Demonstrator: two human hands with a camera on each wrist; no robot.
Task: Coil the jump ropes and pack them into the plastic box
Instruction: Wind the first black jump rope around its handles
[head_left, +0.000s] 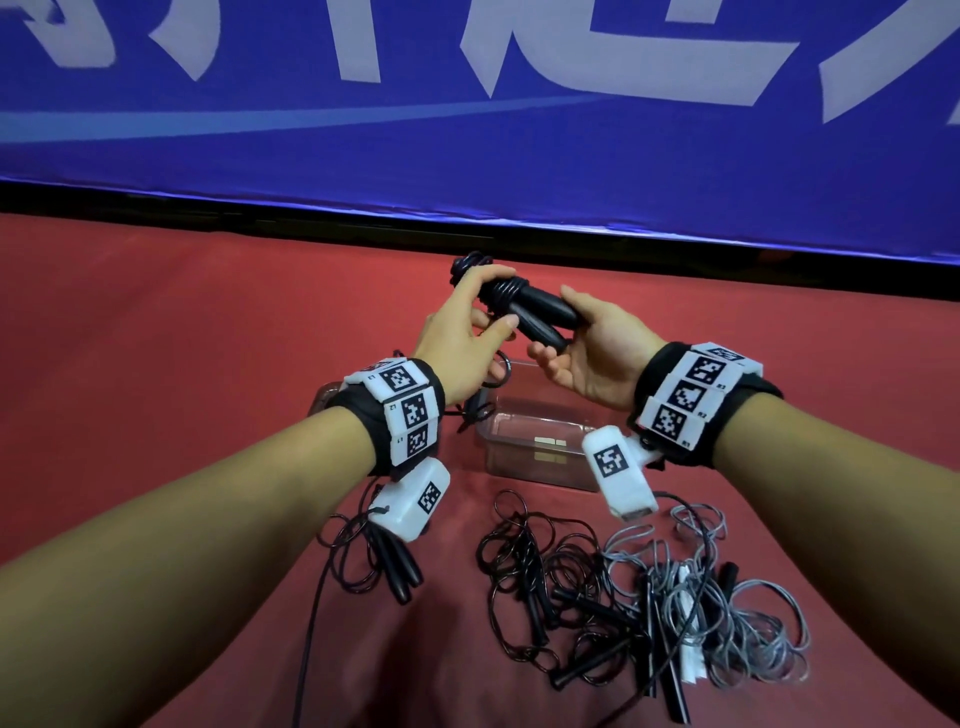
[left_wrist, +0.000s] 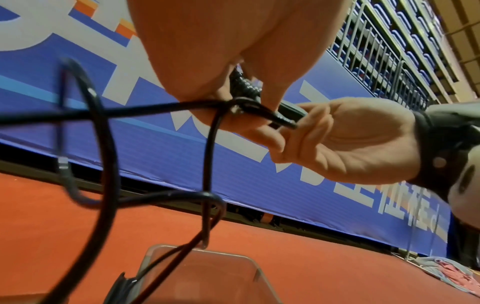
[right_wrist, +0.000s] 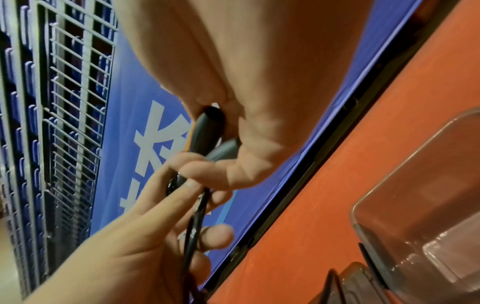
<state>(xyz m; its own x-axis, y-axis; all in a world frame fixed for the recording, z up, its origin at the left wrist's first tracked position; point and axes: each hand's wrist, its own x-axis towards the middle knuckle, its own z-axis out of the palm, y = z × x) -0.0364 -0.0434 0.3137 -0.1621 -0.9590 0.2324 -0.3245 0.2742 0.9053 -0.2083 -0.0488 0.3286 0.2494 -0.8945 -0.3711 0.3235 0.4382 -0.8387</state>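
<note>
Both hands hold one black jump rope (head_left: 524, 306) in the air above the clear plastic box (head_left: 540, 457). Its two black handles lie side by side with cord wound round them. My left hand (head_left: 467, 332) pinches the wound end of the handles (left_wrist: 246, 90), and a loose length of cord (left_wrist: 109, 160) hangs from it down toward the box (left_wrist: 202, 273). My right hand (head_left: 587, 348) grips the butt ends of the handles (right_wrist: 207, 131). The left hand's fingers (right_wrist: 166, 205) show in the right wrist view, with the cord running down past them.
On the red floor near me lie a small black rope (head_left: 384, 556) at the left, a tangled pile of black ropes (head_left: 561, 592) in the middle and grey ropes (head_left: 737, 597) at the right. A blue banner (head_left: 467, 104) stands behind. The box lid (head_left: 332, 395) lies left of the box.
</note>
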